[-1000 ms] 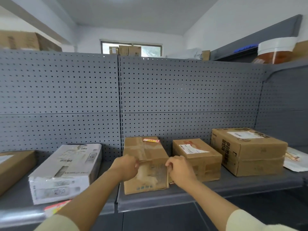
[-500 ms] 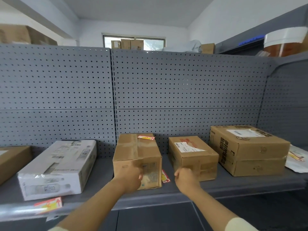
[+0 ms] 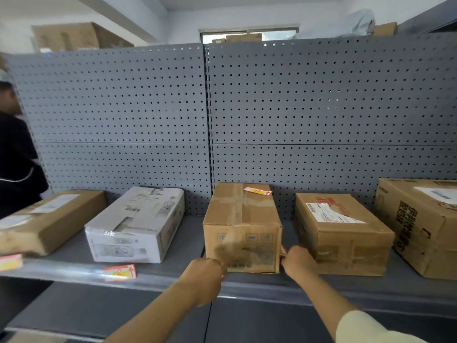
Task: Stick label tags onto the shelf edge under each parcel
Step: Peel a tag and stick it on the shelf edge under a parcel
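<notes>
The label tag [image 3: 283,250] sits on the shelf [image 3: 173,276] at the lower right corner of the middle box [image 3: 243,219]. Only a red-and-yellow sliver shows, its long axis roughly upright along that corner. My right hand [image 3: 300,262] curls onto its lower end, pinching it. My left hand [image 3: 205,273] is a blurred fist at the box's lower left; I cannot tell its hold. Half a second ago the tag lay untouched, my right hand short of it.
</notes>
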Motion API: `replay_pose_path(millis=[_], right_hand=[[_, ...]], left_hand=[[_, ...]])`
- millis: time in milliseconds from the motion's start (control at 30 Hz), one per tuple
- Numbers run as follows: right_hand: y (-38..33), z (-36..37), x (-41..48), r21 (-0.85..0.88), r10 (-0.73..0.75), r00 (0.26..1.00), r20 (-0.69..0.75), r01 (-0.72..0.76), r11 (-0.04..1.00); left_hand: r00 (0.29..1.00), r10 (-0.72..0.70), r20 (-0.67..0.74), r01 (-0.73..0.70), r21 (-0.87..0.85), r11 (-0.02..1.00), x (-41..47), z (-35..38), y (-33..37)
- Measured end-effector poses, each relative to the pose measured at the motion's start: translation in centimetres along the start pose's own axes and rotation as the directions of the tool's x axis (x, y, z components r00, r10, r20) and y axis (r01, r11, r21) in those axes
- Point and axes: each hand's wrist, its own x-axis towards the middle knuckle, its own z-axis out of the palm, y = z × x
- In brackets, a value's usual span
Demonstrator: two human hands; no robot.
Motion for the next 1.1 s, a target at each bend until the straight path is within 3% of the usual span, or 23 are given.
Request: replay_pose_path(millis=[200,500,833,1100], right_hand=[[0.0,0.2,1.4,0.010,0.084,0.993,0.088,-0.085,0.996],[-0.4,-0.6,2.7,0.232,0.142,0.959,0.246,-0.201,0.952],[-1.1,-0.6,1.8,0.222,0.147,0.985,0.086,-0.163,0.961],[-1.6,-1.1,1.4,0.148,0.147,0.979,0.143,-0.168,0.975]], left_hand=[[0.998,-0.066,-0.019,0.065,-0.079,0.995,-0.1,0.4,-1.0],[0.995,-0.101,-0.020,0.097,-0.151,0.984,0.4,0.9,-1.1],[0.995,-0.096,-0.008,0.093,-0.197,0.976,0.5,1.5,-1.5],[0.995,-0.095,-0.009,0.090,-0.247,0.965,-0.1,1.7,-1.8]])
